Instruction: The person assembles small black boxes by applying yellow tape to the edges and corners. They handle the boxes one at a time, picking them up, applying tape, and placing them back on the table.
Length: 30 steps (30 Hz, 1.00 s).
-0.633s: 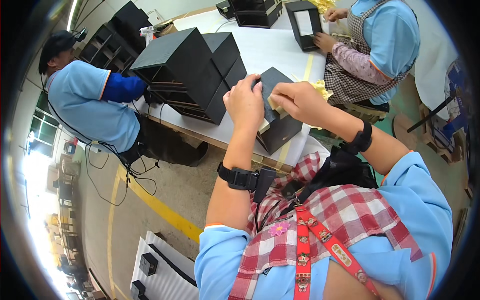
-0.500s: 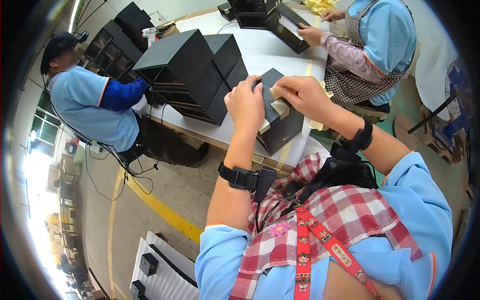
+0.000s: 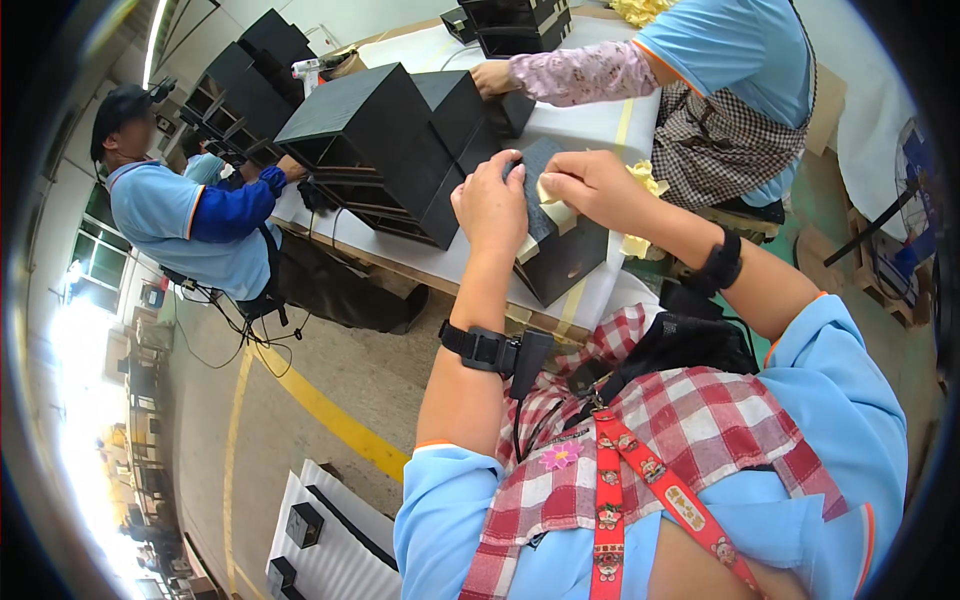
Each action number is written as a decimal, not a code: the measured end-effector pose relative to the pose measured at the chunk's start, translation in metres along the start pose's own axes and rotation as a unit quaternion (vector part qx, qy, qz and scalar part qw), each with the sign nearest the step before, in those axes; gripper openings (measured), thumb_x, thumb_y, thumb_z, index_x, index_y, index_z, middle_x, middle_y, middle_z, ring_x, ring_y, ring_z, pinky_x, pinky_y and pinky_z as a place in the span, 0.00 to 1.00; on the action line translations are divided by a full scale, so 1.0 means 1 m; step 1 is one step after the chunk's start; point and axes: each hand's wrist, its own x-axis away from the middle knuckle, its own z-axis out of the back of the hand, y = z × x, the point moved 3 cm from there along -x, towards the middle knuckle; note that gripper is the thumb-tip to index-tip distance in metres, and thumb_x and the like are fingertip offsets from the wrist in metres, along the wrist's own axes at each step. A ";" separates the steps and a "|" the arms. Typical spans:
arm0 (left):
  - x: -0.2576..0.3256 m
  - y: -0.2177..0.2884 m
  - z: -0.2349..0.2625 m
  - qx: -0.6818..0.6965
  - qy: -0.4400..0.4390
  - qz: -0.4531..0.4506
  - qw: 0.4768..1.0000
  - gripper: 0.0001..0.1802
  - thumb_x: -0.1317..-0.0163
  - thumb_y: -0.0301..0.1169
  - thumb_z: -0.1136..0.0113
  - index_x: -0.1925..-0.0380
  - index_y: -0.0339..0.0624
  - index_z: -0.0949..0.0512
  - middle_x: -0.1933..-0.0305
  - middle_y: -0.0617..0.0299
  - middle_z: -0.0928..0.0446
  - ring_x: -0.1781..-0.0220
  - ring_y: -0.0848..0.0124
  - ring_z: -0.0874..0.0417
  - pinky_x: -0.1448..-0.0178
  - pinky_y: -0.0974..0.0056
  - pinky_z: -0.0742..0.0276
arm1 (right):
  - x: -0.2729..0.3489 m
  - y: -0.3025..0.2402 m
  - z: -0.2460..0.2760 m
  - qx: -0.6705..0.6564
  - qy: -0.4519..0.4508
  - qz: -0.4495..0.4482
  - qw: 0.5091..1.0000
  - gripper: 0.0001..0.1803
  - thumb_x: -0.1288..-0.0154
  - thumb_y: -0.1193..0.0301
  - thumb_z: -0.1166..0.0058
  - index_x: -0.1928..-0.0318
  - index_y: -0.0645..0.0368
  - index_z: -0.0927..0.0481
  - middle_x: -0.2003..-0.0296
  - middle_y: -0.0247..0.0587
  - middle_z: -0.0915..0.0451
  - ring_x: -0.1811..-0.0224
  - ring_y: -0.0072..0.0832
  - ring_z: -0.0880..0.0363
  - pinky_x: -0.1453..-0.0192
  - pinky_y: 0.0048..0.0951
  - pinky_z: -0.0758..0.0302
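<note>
Floor [image 3: 365,365]: grey, big ol' yellow stripe [image 3: 335,412]
Left co-worker [image 3: 150,215]: dark cap [image 3: 122,112]
Right co-worker [image 3: 725,50]: checked apron [image 3: 700,145]
Far bench [image 3: 590,128]: pale gun-shaped tool [image 3: 306,70]

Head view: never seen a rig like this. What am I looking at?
No robot here: these are a person's bare hands. The camera is the left of two wide fisheyes worn on that person's head, looking down, so straight edges bend near the rim.

The left hand is against the left side of a small black box; its exact grip is hidden. The right hand pinches a pale-yellow, tape-like strip at the box's upper face.

The box sits on a white-covered table, beside a stack of black open-fronted boxes. Two co-workers in light-blue shirts are nearby, one left, one right.
</note>
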 end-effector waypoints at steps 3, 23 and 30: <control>0.000 -0.005 -0.004 0.005 0.022 -0.013 1.000 0.11 0.40 0.37 0.45 0.58 0.52 0.21 0.60 0.62 0.21 0.53 0.64 0.24 0.44 0.58 0.39 | 0.001 -0.007 0.005 0.154 0.123 0.160 0.967 0.06 0.43 0.68 0.46 0.72 0.56 0.21 0.69 0.41 0.22 0.67 0.38 0.23 0.65 0.36 0.28; 0.002 0.009 0.013 -0.020 0.114 -0.143 0.983 0.10 0.47 0.25 0.46 0.64 0.42 0.20 0.59 0.56 0.20 0.55 0.57 0.21 0.49 0.58 0.28 | 0.118 0.040 0.070 -0.339 -0.064 -0.176 0.922 0.11 0.37 0.66 0.45 0.64 0.62 0.20 0.72 0.28 0.25 0.70 0.18 0.27 0.62 0.23 0.30; 0.058 0.094 -0.019 0.454 -0.229 0.018 0.861 0.15 0.43 0.19 0.44 0.54 0.32 0.25 0.60 0.59 0.22 0.60 0.74 0.22 0.55 0.71 0.26 | 0.117 0.040 0.086 -0.572 -0.025 -0.151 0.806 0.12 0.33 0.65 0.50 0.58 0.61 0.22 0.65 0.32 0.24 0.68 0.19 0.29 0.63 0.22 0.32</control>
